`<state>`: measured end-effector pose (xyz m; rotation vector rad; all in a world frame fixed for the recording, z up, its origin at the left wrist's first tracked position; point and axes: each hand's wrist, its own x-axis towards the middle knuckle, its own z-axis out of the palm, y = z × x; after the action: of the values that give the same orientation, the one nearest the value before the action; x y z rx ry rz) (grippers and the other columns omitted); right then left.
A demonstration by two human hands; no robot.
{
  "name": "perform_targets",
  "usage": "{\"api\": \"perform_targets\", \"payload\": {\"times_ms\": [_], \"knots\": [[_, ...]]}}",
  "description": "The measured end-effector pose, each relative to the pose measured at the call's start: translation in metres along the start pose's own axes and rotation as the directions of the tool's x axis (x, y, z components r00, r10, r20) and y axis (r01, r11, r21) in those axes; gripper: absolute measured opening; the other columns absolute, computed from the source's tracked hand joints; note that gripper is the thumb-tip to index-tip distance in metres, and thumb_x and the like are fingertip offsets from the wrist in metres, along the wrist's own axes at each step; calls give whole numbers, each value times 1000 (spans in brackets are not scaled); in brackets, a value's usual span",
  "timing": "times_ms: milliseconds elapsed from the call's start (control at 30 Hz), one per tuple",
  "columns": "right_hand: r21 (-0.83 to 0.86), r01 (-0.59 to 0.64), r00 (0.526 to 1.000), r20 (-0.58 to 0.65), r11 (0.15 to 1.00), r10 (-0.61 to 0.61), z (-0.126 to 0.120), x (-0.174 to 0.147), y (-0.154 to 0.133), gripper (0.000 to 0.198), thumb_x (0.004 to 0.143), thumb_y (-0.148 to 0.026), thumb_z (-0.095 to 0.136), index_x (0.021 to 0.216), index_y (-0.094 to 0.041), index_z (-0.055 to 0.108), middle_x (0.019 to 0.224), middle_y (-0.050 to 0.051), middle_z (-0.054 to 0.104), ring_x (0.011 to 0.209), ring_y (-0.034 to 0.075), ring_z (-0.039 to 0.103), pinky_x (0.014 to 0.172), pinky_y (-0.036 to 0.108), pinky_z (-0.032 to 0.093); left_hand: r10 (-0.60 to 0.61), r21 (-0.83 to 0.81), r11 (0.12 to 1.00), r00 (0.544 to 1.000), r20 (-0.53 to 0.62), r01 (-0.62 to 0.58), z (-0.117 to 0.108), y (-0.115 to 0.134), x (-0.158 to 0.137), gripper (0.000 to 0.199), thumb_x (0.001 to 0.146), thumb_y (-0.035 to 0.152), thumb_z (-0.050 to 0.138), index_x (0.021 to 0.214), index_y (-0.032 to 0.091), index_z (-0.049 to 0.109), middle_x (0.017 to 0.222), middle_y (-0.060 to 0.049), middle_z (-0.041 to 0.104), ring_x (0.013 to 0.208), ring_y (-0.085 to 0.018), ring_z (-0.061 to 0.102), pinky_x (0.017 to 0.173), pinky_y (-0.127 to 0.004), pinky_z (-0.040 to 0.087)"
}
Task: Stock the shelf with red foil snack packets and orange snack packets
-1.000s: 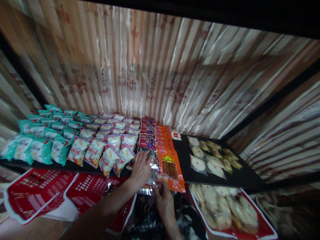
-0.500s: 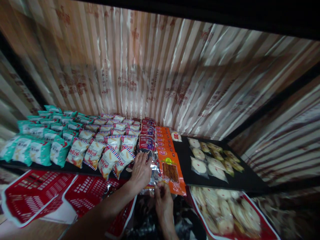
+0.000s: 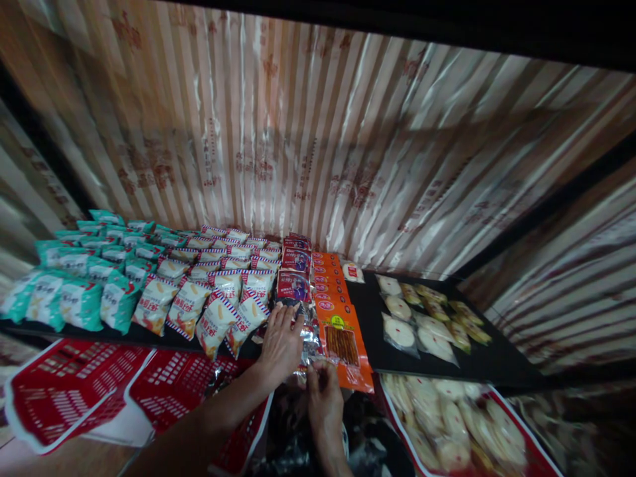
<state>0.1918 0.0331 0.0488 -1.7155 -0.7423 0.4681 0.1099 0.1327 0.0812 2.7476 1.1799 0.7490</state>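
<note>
My left hand lies flat with fingers stretched out over the front purple snack packet, whose printed top is partly under the fingers. At the packet's near edge my right hand is closed in a pinch on its clear end. More purple packets overlap in a row behind it. Right beside them runs a row of orange packets, the front one showing brown sticks through a window. White bags with striped edges stand just left of my left hand.
Teal snack bags fill the shelf's left end. On the black shelf at right lie flat packs of white discs and yellow-green packs. Below are red baskets and a basket of white disc packs. Corrugated wrapped panelling rises behind.
The view has shifted very slightly. Both hands keep nearly the same place on the front purple packet.
</note>
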Motion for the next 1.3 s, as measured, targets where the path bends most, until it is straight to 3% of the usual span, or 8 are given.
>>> {"api": "perform_targets", "payload": {"times_ms": [233, 500, 633, 767, 967, 1133, 1300], "knots": [[-47, 2, 1000, -17, 999, -3, 3, 3, 7, 39, 72, -59, 52, 75, -20, 56, 71, 4, 62, 61, 19, 58, 53, 29, 51, 0, 7, 1000, 1000, 8, 0, -4, -1, 0, 40, 82, 21, 51, 121, 13, 57, 127, -17, 55, 123, -32, 46, 109, -51, 30], [45, -65, 998, 20, 997, 64, 6, 7, 11, 36, 72, -56, 54, 79, -20, 55, 72, 3, 60, 61, 18, 57, 49, 29, 51, 1, -16, 1000, 1000, 17, -1, -4, -1, 0, 39, 83, 21, 50, 121, 14, 56, 128, -16, 55, 123, -31, 46, 110, -51, 27], [-36, -13, 1000, -1, 999, 13, 8, 10, 14, 35, 74, -55, 52, 79, -20, 55, 74, 5, 62, 65, 19, 59, 56, 30, 52, 5, -25, 1000, 1000, 11, -5, -6, 0, 0, 39, 84, 22, 49, 120, 13, 57, 127, -16, 55, 124, -30, 45, 110, -50, 27], [-43, -46, 999, 19, 998, 46, 9, 11, 18, 40, 74, -57, 50, 85, -19, 55, 81, 8, 63, 72, 22, 62, 58, 32, 52, -7, -17, 1000, 1000, 15, 7, -5, -1, -1, 39, 83, 22, 49, 120, 15, 57, 126, -15, 55, 123, -30, 45, 108, -51, 31], [-208, 137, 991, 20, 969, -135, 4, 5, 10, 38, 82, -53, 43, 87, -19, 60, 89, 10, 64, 86, 24, 61, 82, 39, 47, -30, -7, 1000, 998, 49, 31, -4, 1, -2, 41, 82, 19, 49, 123, 12, 54, 130, -19, 51, 123, -33, 44, 106, -51, 33], [-365, 151, 987, -1, 919, -162, -1, -3, 7, 46, 84, -56, 36, 88, -20, 64, 98, 13, 60, 93, 26, 58, 83, 40, 46, -33, 4, 999, 998, 59, 32, -3, 3, -4, 42, 84, 21, 48, 125, 12, 53, 133, -20, 49, 125, -34, 42, 107, -51, 31], [-365, 179, 978, -34, 914, -205, -6, -11, 16, 52, 84, -60, 37, 90, -18, 67, 105, 15, 58, 101, 28, 56, 88, 41, 45, -69, -25, 997, 995, 78, 71, -2, 5, -5, 44, 83, 19, 47, 126, 10, 51, 136, -21, 46, 131, -35, 35, 106, -49, 33]]}}
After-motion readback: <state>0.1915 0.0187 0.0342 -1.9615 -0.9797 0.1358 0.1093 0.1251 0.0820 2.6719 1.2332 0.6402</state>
